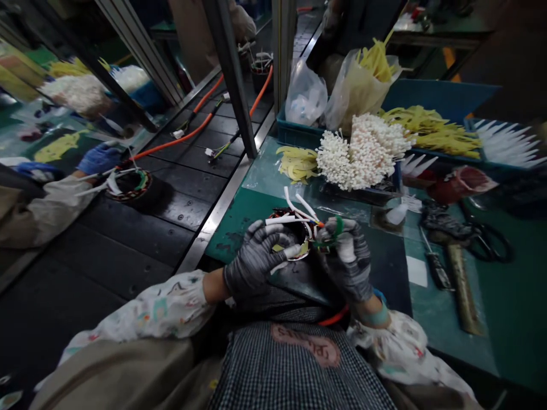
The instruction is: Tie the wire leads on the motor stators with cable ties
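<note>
In front of my body a motor stator [304, 249], a ring of windings with white-sleeved leads [304, 206], sits at the edge of the green bench mat. My left hand [260, 256], in a grey striped glove, is closed around its left side, the thumb across the near rim and a white sleeve lying over the fingers. At the right of the ring, my right hand [349, 253], gloved alike, is closed in a pinch on a thin green strip [339, 226] beside the coloured lead ends. The green strip loops by the fingertips. The glove hides what exactly lies between them.
A bundle of white-tipped sticks [363, 151], yellow strips [436, 131] and white cones [510, 142] fill blue bins. Right of me lie a hammer [464, 285], a screwdriver [438, 270] and scissors [491, 242]. On the left conveyor [171, 210], a co-worker's blue-gloved hand [99, 158] is by another stator [134, 185].
</note>
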Action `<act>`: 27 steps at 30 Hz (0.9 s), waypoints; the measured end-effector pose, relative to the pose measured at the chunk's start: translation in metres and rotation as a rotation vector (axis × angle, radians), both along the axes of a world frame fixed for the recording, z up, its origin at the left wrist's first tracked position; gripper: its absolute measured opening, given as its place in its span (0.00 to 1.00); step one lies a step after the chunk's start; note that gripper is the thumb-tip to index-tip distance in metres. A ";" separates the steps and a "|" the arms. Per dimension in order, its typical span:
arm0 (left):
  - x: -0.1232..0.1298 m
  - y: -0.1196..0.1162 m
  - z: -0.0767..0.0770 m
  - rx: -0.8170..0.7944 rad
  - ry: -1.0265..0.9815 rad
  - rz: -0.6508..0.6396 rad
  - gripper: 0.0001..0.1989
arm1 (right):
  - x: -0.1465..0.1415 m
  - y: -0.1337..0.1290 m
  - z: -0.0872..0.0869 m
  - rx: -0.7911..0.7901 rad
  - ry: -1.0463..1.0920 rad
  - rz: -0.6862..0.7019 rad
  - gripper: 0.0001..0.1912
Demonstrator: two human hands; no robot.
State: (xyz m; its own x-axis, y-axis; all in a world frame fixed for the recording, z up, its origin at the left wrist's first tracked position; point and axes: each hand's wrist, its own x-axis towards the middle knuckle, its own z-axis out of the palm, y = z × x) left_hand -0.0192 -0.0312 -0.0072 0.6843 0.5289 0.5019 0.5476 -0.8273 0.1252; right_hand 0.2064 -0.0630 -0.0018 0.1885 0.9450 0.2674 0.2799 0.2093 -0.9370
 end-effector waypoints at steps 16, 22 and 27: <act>-0.023 0.070 0.028 -0.876 -0.426 -0.091 0.34 | -0.039 0.013 0.024 0.125 -0.999 0.315 0.16; -0.002 0.057 0.021 -1.163 -0.389 -0.522 0.48 | -0.033 -0.030 0.006 0.235 -0.829 0.175 0.14; -0.010 0.024 0.028 -0.880 -0.231 -0.411 0.50 | -0.031 -0.065 -0.004 0.240 -0.681 0.222 0.20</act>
